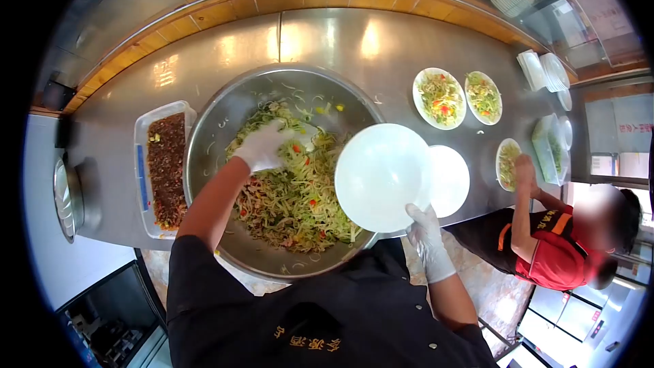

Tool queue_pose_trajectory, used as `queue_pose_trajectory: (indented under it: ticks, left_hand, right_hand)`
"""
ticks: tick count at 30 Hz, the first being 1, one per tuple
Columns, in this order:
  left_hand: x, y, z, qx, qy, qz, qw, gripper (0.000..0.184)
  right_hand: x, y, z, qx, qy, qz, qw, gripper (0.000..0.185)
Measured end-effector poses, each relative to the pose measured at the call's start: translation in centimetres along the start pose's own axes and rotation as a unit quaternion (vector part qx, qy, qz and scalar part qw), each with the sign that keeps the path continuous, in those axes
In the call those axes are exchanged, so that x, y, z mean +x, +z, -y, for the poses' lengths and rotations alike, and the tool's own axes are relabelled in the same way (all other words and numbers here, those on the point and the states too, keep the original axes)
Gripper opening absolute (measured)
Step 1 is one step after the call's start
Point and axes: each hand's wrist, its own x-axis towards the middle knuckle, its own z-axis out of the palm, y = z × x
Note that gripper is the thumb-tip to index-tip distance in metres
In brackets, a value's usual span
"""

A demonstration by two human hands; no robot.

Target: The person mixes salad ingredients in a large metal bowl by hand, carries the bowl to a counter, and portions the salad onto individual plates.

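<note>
Shredded vegetable mix (306,211) sits in the big metal bowl (221,112), directly under and around the left hand (264,146) — most of it spreads to the right and toward the body. Loose heap, no clear long axis. Left hand nearer, gloved; its fingers are blurred against the mix, can't tell if spread or closed. Right hand (428,230), also gloved, pinches the near edge of a bare white plate (381,177), which overlaps the bowl's right rim. Counts: one bowl, one plastic tub (141,163) of dark food, two bare plates in the middle — the second plate (453,180) partly hidden — three filled plates (417,88), one co-worker's hand (524,170) at the nearest filled one.
</note>
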Motion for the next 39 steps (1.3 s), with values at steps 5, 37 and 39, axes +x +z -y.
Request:
queue_pose_trajectory:
  ticks: [5, 37, 39]
  left_hand:
    - [-2.1, 5.6, 6.3, -0.034, -0.186, -0.008, 0.982, 0.112]
    - [-11.6, 3.9, -8.8, -0.683, 0.018, -0.055, 0.728, 0.071]
    - [-11.1, 1.4, -11.2, -0.603, 0.053, -0.07, 0.793, 0.078]
  right_hand:
    - [4.3, -0.8, -3.9, -0.006, 0.051, 0.024, 0.998, 0.057]
    - [1.9, 1.9, -4.3, -0.016, 0.065, 0.108, 0.992, 0.045]
    - [1.1, 3.0, -4.9, -0.008, 0.082, 0.122, 0.989, 0.043]
